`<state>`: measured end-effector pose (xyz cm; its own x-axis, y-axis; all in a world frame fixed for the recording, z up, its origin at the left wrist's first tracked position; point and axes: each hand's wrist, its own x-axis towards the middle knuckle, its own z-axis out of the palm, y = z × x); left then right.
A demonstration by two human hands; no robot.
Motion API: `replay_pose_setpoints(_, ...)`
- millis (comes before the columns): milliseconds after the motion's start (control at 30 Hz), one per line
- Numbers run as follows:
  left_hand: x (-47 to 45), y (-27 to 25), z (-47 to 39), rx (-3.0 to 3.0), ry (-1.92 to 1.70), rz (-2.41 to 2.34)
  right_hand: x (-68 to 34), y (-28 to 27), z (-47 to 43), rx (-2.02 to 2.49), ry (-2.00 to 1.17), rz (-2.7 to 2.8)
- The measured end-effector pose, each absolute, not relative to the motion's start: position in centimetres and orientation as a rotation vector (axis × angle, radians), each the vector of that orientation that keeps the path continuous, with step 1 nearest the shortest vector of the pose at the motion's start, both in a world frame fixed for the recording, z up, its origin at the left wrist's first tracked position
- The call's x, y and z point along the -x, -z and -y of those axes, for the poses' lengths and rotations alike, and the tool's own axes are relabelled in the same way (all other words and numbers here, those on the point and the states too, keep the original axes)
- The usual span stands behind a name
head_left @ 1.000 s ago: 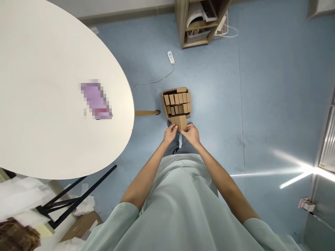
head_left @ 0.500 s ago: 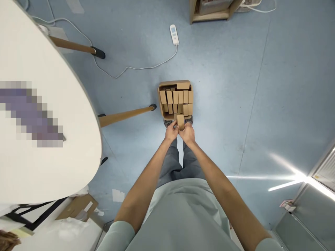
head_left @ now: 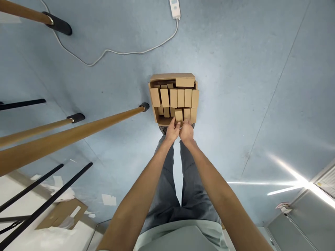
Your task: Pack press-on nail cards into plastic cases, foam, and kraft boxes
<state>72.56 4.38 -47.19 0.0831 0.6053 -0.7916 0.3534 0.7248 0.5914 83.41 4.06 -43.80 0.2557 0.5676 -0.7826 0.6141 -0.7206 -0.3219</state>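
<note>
An open cardboard carton (head_left: 171, 76) stands on the floor at my feet, holding several small brown boxes in rows. One small cardboard box (head_left: 179, 114) sits at the carton's near side, with its lower end between my hands. My left hand (head_left: 172, 132) pinches it from the left, thumb and fingers at its near end. On the other side, my right hand (head_left: 186, 132) closes around its near right corner, over the carton's front edge; those fingertips are partly hidden. Another small box (head_left: 184, 82) lies crosswise at the carton's far right.
Wooden table legs (head_left: 110, 123) slant in from the left, one ending close to the carton. A white cable (head_left: 125, 53) runs across the floor to a white handset (head_left: 175, 8). A larger cardboard box (head_left: 62, 213) lies at lower left; a grey cabinet (head_left: 314, 209) stands at lower right.
My hands have brought the small box forward from the carton's near edge down into it. The view has come lower and closer, and the white tabletop has left the picture.
</note>
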Motion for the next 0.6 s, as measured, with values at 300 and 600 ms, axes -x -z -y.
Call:
replay_pose_setpoints(300, -73.4, 51.1, -5.6, -0.754, -0.146, -1.542, -83.3, 47.3, -4.3, -2.504, 1.415, -1.11)
replay_pose_setpoints(600, -73.2, 37.9, -5.4, -0.804, -0.171, -1.48, -83.1, 35.1, -3.4, -2.537, 1.503, -1.24)
